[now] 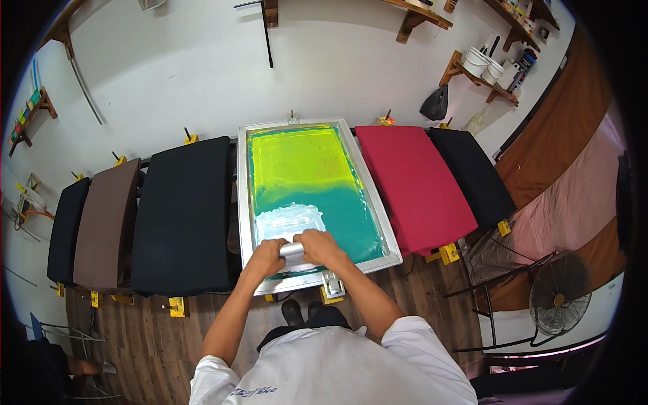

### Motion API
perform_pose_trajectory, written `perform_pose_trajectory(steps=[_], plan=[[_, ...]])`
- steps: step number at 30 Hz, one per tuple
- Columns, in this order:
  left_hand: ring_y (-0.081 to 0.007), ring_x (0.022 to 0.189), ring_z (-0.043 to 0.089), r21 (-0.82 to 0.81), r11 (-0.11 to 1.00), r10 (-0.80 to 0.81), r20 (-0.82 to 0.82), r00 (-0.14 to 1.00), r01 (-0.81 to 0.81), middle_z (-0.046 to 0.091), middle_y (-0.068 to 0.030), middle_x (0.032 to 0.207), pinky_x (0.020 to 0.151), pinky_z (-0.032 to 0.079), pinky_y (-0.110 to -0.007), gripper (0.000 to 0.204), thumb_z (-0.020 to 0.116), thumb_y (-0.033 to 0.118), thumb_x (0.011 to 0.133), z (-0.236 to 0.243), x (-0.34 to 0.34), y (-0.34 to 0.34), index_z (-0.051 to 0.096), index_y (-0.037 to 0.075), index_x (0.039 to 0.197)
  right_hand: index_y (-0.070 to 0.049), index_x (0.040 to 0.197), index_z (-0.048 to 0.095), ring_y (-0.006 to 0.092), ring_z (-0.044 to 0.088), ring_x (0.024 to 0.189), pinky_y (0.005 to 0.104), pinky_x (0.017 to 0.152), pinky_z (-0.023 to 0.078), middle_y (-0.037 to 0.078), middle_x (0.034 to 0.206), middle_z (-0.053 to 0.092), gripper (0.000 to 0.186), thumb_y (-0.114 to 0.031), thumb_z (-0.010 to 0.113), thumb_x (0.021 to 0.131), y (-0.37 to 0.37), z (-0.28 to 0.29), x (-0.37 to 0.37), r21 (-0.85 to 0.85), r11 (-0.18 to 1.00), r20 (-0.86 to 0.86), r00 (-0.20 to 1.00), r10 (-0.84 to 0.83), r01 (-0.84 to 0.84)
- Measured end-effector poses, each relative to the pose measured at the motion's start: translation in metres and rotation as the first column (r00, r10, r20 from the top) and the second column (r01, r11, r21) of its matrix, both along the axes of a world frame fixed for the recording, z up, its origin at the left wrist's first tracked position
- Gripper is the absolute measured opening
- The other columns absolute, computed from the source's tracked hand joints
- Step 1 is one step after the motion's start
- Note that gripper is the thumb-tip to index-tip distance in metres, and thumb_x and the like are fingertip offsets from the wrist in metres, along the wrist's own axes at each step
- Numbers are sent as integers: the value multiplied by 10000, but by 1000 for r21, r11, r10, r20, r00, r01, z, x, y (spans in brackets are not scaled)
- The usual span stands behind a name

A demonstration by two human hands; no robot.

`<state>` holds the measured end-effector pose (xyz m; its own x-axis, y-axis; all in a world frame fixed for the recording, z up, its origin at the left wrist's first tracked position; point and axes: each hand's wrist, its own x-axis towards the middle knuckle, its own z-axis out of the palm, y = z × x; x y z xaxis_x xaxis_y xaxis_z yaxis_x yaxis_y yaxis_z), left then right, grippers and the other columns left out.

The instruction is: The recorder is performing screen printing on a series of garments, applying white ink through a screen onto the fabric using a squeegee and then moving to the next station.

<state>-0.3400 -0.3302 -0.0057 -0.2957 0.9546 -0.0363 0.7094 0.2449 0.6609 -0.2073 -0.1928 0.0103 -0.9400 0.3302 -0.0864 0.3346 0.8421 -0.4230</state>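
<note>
Both hands, left hand [266,256] and right hand [322,246], clamp shut on a squeegee [291,250] over the printing screen [307,189]; uneven pressure risks streaking white ink [289,220].

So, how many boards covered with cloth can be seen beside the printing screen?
5. Left of the screen: a black board at the far end, a brown board, a large black board. Right: a red board, a black board. Another may lie hidden under the screen.
</note>
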Motion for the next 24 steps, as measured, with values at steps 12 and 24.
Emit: perform_pose_trajectory(steps=[12, 24], plan=[[-413, 999, 635, 65, 997, -38, 13, 999, 37, 666, -248, 1058, 930, 505, -437, 468, 630, -70, 652, -10, 12, -12, 659, -11, 1115, -70, 1033, 650, 387, 628, 955, 469, 822, 517, 179, 981, 637, 352, -18, 693, 687, -13, -9, 14, 19, 1000, 47, 999, 0, -1], [-404, 909, 675, 79, 997, -8, 7, 1000, 7, 692, -249, 952, 837, 551, -440, 397, 656, -43, 686, -17, -35, 34, 697, 26, 1075, -50, 1013, 631, 389, 634, 957, 481, 800, 520, 188, 968, 658, 317, 1, 661, 701, 29, -10, -34, -13, 1000, 4, 1000, -17, 17]])
